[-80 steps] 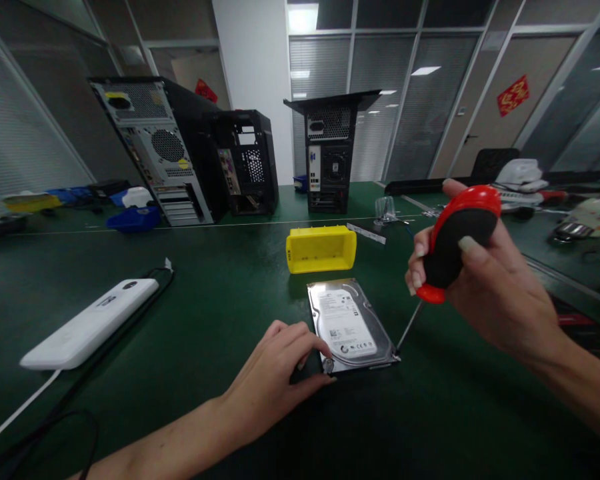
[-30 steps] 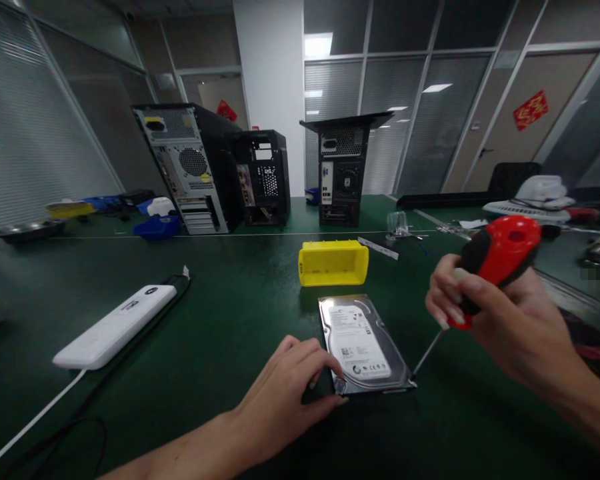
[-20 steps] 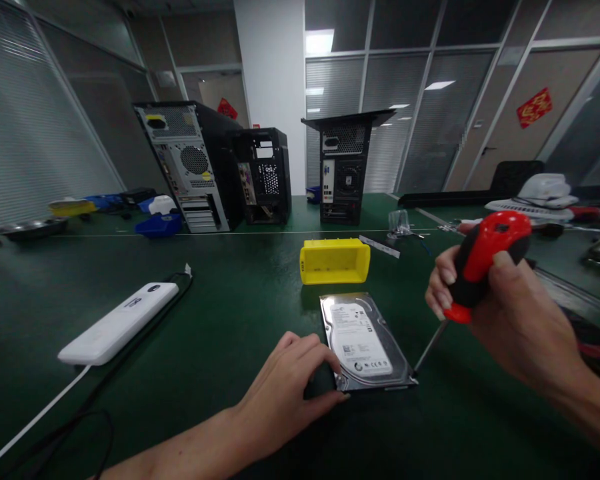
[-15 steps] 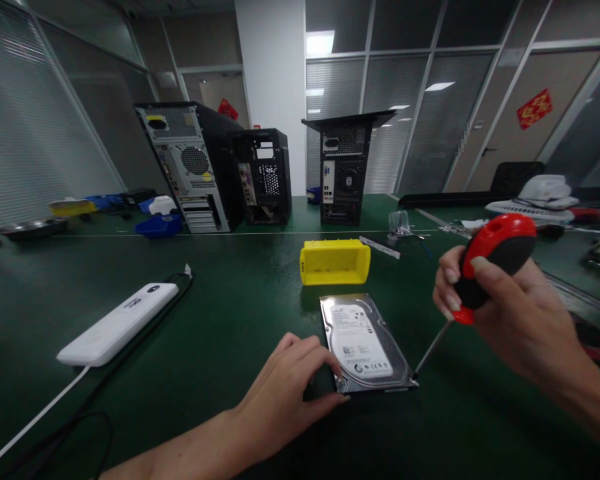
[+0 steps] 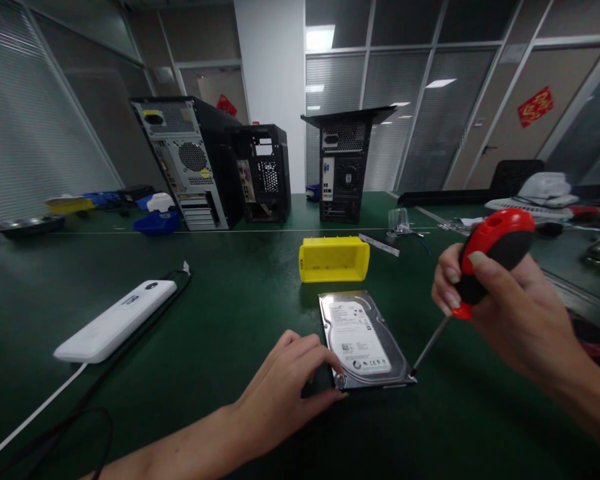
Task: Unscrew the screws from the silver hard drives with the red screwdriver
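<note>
A silver hard drive with a white label lies flat on the green table, label side up. My left hand grips its near left corner between thumb and fingers. My right hand is wrapped round the red and black handle of a screwdriver. The screwdriver's shaft slants down to the left, and its tip meets the drive's near right corner. Any screw under the tip is too small to make out. Just behind the drive sits a yellow bin, its open side facing me.
A white power strip with cables lies at the left. Computer cases stand at the back, another right of them. Behind the bin are a metal strip and a clear plastic cup; a blue bin is farther left.
The view has shifted very slightly. Both hands keep their holds, and the screwdriver tip remains at the same corner of the drive.
</note>
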A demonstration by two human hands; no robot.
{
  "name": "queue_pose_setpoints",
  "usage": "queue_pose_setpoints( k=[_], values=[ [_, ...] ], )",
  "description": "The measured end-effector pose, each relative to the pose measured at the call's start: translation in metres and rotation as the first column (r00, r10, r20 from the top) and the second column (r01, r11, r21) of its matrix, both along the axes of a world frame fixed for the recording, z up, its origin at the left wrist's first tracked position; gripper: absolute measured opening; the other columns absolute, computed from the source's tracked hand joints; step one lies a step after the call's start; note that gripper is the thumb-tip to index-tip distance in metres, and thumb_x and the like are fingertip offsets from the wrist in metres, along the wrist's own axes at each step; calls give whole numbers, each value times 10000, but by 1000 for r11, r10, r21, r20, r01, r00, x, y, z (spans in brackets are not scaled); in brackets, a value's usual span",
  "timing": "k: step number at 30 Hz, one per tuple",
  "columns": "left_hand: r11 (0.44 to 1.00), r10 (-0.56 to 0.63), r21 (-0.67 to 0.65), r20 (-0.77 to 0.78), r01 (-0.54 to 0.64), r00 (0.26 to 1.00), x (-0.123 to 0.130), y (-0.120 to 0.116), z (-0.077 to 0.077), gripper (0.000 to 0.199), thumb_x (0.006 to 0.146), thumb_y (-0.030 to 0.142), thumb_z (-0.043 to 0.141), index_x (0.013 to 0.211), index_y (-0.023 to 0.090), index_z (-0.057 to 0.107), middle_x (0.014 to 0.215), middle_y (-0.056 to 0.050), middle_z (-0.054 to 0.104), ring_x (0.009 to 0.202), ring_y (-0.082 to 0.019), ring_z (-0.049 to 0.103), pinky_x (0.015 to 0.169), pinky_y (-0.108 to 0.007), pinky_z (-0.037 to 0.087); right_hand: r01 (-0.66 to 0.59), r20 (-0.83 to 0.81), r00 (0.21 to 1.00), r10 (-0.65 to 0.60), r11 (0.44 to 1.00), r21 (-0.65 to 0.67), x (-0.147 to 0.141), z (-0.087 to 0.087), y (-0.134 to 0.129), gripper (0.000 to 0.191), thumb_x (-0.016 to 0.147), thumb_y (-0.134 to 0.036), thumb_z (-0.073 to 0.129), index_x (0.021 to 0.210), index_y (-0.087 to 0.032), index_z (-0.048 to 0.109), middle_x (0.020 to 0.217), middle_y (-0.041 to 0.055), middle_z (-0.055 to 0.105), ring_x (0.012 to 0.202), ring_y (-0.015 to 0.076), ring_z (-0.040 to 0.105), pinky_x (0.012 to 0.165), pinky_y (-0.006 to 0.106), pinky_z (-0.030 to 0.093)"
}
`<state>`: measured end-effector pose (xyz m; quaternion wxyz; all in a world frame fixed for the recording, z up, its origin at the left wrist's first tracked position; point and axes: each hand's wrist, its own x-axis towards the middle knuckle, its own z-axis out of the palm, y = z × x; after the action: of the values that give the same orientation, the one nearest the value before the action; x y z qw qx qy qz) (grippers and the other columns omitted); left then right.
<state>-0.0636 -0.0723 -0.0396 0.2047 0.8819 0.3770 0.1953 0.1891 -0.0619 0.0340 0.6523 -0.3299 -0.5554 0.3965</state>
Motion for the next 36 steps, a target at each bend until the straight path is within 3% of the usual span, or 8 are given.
queue_pose_setpoints(
  k=[7, 10, 14, 17, 23, 28, 32, 36],
  values=[
    [1000, -16, 4, 6, 16, 1000, -1, 0, -2, 234, 807, 205, 707, 1018, 242, 612, 874, 11, 584, 789, -160, 494, 721, -275, 334, -74, -23, 997, 75, 997, 22, 0, -2, -2, 136, 855, -366, 585, 930, -293, 498, 694, -29, 502, 512, 127, 476, 454, 261, 456],
    [1000, -13, -6, 6, 13, 1000, 0, -1, 0, 228, 810, 197, 699, 1016, 239, 611, 881, 8, 588, 800, -164, 495, 732, -278, 339, -121, -66, 990, 124, 992, 45, -3, -1, -5, 248, 901, -487, 450, 1098, -349, 510, 662, -21, 468, 508, 143, 440, 454, 280, 450],
    [1000, -20, -3, 12, 20, 1000, 0, -1, 1, 248, 798, 177, 708, 1018, 232, 607, 895, 5, 593, 819, -171, 502, 740, -285, 341, -123, -33, 992, 124, 992, 37, -6, 0, -8, 329, 919, -469, 400, 1201, -334, 503, 692, 0, 495, 545, 163, 486, 481, 303, 478],
    [1000, -16, 0, 12, 16, 1000, 0, -1, 0, 252, 797, 178, 710, 1020, 236, 607, 882, 11, 589, 797, -166, 497, 735, -284, 336, -98, -17, 995, 99, 995, 29, -5, -1, -9, 336, 889, -463, 476, 1195, -328, 505, 725, 2, 522, 559, 162, 512, 486, 302, 496],
    [1000, -15, 19, 36, 14, 999, -1, -1, -2, 258, 798, 196, 716, 1024, 241, 601, 885, 13, 583, 802, -165, 494, 734, -280, 331, 41, -61, 997, -40, 999, 12, -1, 1, -7, 302, 746, -409, 704, 930, -246, 529, 836, 10, 561, 680, 152, 578, 588, 264, 556],
    [1000, 0, -9, -6, 0, 1000, 1, -1, 3, 241, 800, 190, 712, 1016, 232, 613, 864, 7, 583, 784, -165, 493, 720, -279, 336, -39, -53, 998, 42, 997, 65, -3, 2, -7, 203, 787, -350, 674, 837, -263, 498, 684, -30, 497, 520, 115, 467, 481, 245, 479],
    [999, 7, -35, -16, -8, 1000, 2, -1, 6, 245, 800, 194, 708, 1023, 233, 615, 893, -1, 595, 818, -174, 501, 724, -282, 346, -76, -107, 991, 81, 996, 53, -4, 3, -8, 263, 858, -547, 500, 968, -317, 568, 689, -11, 498, 533, 134, 461, 504, 278, 486],
    [1000, 3, -31, -10, -3, 1000, 1, -1, 5, 246, 801, 198, 703, 1027, 233, 612, 898, -3, 596, 817, -179, 500, 722, -286, 346, -24, -110, 994, 25, 1000, 7, -3, 2, -6, 302, 878, -463, 508, 1124, -301, 577, 749, 11, 539, 613, 145, 533, 586, 285, 540]
  ],
)
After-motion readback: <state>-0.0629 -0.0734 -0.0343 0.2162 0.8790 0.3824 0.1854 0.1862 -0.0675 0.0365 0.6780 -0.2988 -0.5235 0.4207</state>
